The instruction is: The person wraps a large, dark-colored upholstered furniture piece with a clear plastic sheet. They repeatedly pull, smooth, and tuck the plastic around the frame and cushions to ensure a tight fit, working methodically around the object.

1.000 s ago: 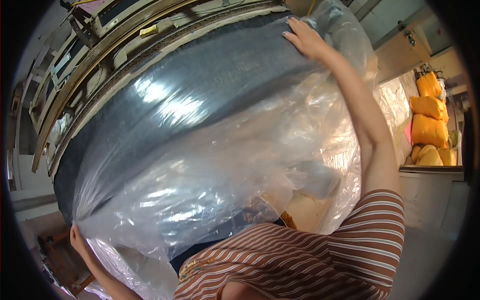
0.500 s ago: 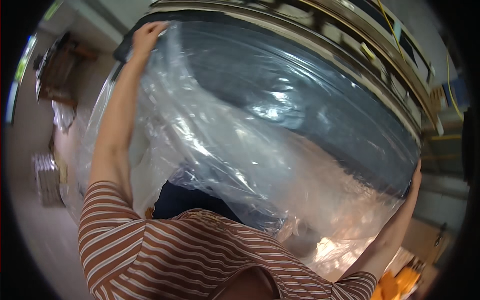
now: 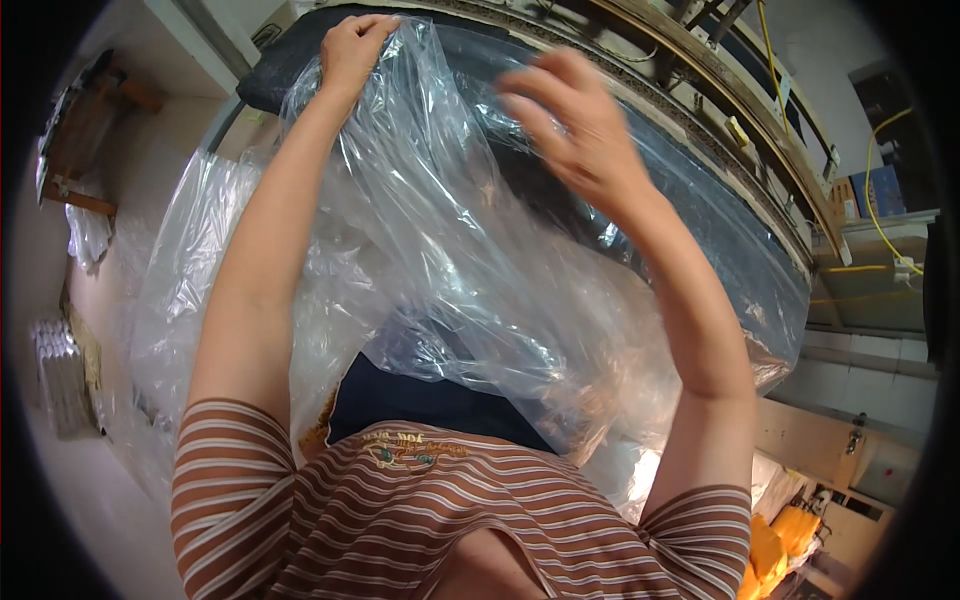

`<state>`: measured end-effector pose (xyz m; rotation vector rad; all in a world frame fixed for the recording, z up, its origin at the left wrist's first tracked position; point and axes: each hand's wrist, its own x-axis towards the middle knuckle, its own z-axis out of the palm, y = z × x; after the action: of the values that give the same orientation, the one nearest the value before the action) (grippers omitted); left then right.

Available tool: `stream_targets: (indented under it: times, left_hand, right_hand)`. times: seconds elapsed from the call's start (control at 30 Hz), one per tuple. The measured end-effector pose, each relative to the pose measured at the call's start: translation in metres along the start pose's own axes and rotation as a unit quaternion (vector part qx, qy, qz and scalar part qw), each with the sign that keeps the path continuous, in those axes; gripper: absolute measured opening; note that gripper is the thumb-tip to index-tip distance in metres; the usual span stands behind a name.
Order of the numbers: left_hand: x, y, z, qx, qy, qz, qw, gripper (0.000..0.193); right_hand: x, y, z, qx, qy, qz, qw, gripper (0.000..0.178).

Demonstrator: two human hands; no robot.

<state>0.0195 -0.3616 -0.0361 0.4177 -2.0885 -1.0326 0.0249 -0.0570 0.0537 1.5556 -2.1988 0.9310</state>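
Note:
A large clear plastic sheet (image 3: 430, 210) hangs in creases in front of me and covers much of a dark, rounded surface (image 3: 690, 210). My left hand (image 3: 352, 52) pinches the sheet's upper edge near the far left end of that surface. Above the middle of the sheet is my right hand (image 3: 585, 130), its fingers parted and curved, blurred by motion, with nothing visible in them. The lower part of the plastic drapes over my front and spreads out to the left.
A long machine frame with rails (image 3: 740, 120) runs along the far side. A yellow cable (image 3: 872, 170) hangs at the right. Bundled silvery packs (image 3: 65, 375) stand on the left floor. Orange material (image 3: 780, 550) lies at the lower right.
My right hand has left the sheet's far right edge and swung in toward the middle. My left hand, still pinching the plastic, has shifted right, and the sheet is more bunched.

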Motion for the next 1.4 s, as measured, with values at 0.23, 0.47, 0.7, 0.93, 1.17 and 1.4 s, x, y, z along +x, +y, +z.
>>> stream_targets:
  times: [0.23, 0.47, 0.7, 0.93, 1.17, 1.4]
  left_hand:
    - [0.004, 0.005, -0.005, -0.006, 0.007, -0.013, 1.0, 0.026]
    - [0.004, 0.008, 0.004, -0.032, -0.019, 0.018, 0.999, 0.024]
    - [0.015, -0.011, 0.006, -0.04, -0.049, 0.022, 0.998, 0.03]
    - [0.027, -0.028, 0.007, 0.011, -0.068, 0.018, 0.997, 0.033]
    - [0.034, -0.033, 0.002, 0.049, -0.074, 0.021, 0.996, 0.03]
    - [0.003, 0.006, 0.009, 0.086, -0.183, 0.132, 0.97, 0.023]
  right_hand:
    - [0.072, 0.016, 0.083, 0.082, -0.126, 0.318, 0.936, 0.028]
    - [0.04, 0.027, 0.019, 0.381, -0.209, 0.425, 0.794, 0.026]
    - [-0.094, -0.07, -0.089, 0.751, -0.255, 0.17, 0.584, 0.025]
    - [-0.179, -0.132, -0.14, 0.464, 0.174, 0.186, 0.848, 0.021]
    - [-0.22, -0.136, -0.109, 0.529, -0.219, 0.307, 0.76, 0.015]
    - [-0.344, -0.024, -0.15, 0.577, 0.346, 0.511, 0.535, 0.03]
